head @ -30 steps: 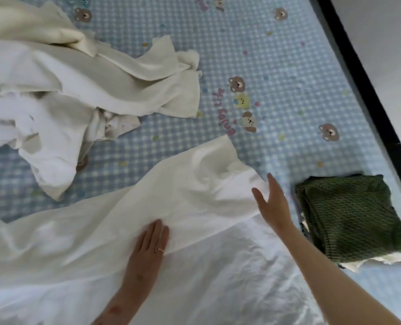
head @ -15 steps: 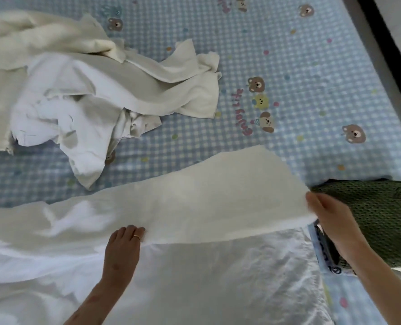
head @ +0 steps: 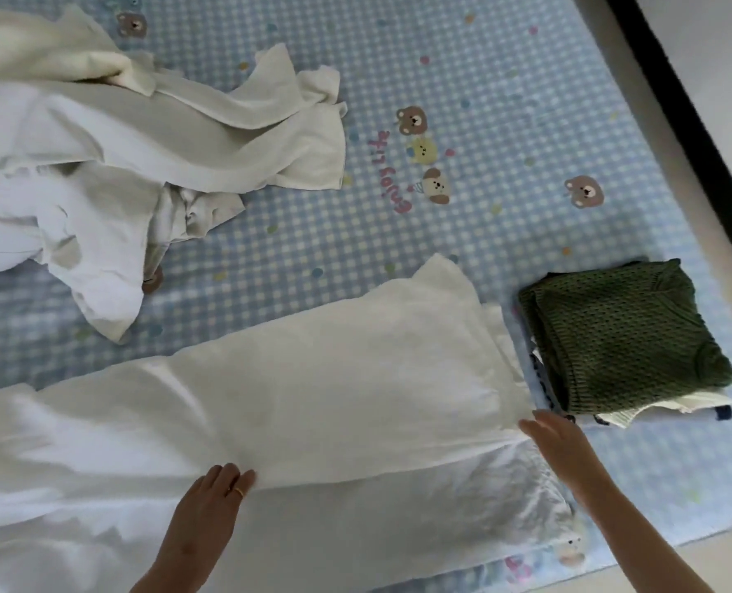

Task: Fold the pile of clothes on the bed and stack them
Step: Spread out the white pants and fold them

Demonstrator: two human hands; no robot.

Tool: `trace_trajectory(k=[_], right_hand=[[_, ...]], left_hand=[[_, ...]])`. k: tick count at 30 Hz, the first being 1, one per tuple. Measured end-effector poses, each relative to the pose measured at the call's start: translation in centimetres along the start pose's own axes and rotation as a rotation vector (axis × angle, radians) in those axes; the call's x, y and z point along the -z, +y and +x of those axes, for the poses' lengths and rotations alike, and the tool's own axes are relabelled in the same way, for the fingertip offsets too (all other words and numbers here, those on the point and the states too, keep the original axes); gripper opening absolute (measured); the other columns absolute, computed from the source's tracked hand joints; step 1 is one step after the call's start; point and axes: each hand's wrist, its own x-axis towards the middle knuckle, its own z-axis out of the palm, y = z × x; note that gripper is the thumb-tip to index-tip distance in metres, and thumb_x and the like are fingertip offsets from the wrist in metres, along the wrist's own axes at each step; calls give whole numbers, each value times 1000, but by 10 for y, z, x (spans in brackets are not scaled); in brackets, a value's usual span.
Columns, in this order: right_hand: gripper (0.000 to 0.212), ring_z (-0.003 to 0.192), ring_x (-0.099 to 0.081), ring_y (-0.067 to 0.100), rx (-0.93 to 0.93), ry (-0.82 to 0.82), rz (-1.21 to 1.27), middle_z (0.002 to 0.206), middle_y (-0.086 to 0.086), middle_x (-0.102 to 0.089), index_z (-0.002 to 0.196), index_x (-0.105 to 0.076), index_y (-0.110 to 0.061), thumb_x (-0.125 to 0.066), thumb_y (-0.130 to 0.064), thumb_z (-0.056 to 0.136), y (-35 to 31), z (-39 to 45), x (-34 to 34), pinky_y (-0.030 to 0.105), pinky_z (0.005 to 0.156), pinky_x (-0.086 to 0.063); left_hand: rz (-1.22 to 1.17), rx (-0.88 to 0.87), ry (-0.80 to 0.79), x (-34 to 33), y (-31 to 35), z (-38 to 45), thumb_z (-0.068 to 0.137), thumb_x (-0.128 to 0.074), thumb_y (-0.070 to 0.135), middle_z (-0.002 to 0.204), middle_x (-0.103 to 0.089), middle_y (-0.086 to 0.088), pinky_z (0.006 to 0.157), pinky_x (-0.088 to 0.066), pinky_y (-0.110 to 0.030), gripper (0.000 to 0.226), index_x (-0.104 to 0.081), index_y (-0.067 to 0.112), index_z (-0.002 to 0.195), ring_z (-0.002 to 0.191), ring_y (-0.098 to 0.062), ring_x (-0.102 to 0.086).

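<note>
Left hand (head: 210, 502) fingertips hidden under cream garment (head: 312, 400); garment, unfolded pile (head: 98, 143) cut off left.

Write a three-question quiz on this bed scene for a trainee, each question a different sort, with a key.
1. True or false: the green knit sweater lies on top of the folded stack, to the right of the cream garment spread across the bed.
2. Which hand wears a ring? A) left hand B) right hand C) neither
3. Fill in: the unfolded pile of white clothes sits at the far ____ of the blue checked sheet.

Key: 1 true; 2 A; 3 left
</note>
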Motion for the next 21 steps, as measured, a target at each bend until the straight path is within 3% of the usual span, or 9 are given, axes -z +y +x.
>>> trace_trajectory(k=[3,5,7,9,12,16,18,19,21], right_hand=[[36,65,-41,19,29,30,-4,65,6,-43,69,-50,1,-59,-25,92,17,-8,3,34,63,-29],[40,56,-35,14,14,92,19,56,-2,-36,59,-41,-12,-59,-27,92,34,-26,12,32,58,-27],[41,56,-46,22,-44,157,42,52,0,-42,56,-41,-13,-61,-24,90,59,-41,22,33,57,-31],[31,68,-60,31,-105,209,44,58,8,-58,62,-51,-7,-63,-19,88,80,-51,28,36,60,-38],[20,67,-58,32,-160,250,11,67,16,-62,70,-54,-4,-66,-11,84,105,-59,30,36,59,-38],[20,69,-57,25,-156,168,-54,71,12,-62,73,-50,-6,-69,-2,79,122,-61,23,29,59,-38],[15,84,-62,27,-92,167,-155,81,6,-66,87,-58,-12,-71,-9,80,110,-54,19,29,68,-45],[20,89,-60,28,-21,212,-248,88,6,-67,96,-59,-11,-72,-14,81,100,-48,17,32,75,-47],[24,92,-57,32,192,344,-381,95,11,-65,103,-60,-6,-70,-16,84,72,-32,8,39,81,-45]], left_hand=[[-4,38,-60,-1,7,-1,39,-73,-14,78,-43,-1,39,-47,-24,38,-74,3,74,69,-18,-40],[-47,-30,-7,-1,12,-12,55,-57,-10,80,-39,-1,38,-46,-24,32,-72,3,81,68,-18,-39],[-101,-112,35,-1,23,-29,64,-37,-1,82,-34,0,40,-45,-22,40,-60,9,95,68,-18,-35],[-133,-155,15,-5,40,-47,67,-33,5,83,-33,0,44,-48,-20,38,-49,14,100,69,-18,-35],[-136,-212,-122,-14,66,-67,64,-36,20,85,-34,1,45,-48,-18,35,-46,19,97,73,-15,-39],[-146,-152,-259,-26,81,-74,60,-33,26,92,-38,2,41,-48,-19,35,-43,22,93,62,-11,-66],[-119,-124,-195,-31,85,-70,79,-35,24,93,-45,1,43,-48,-20,15,-43,23,92,65,-13,-65],[-137,-97,-178,-31,86,-66,93,-28,30,91,-53,0,46,-48,-20,18,-45,24,93,69,-14,-62],[-202,-58,-101,-29,89,-53,99,-21,45,83,-67,-2,60,-48,-26,38,-51,23,101,75,-16,-56]])
